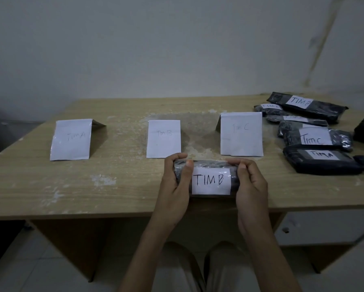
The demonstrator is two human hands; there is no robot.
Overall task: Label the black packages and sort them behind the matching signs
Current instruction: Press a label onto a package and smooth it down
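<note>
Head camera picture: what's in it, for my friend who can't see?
The left hand and right hand hold a black package labelled TIM B at the table edge. Three signs stand behind it; more labelled packages lie on the right.

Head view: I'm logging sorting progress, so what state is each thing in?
Held package: labelled TIM B, gripped at both ends, in front of the signs, not yet sorted.
Left hand: grips the package's left end.
Right hand: grips its right end.
TIM A sign: standing.
TIM B sign: standing.
TIM C sign: standing.
Packages at right: labelled where visible, lying in a loose pile, unsorted.
</note>
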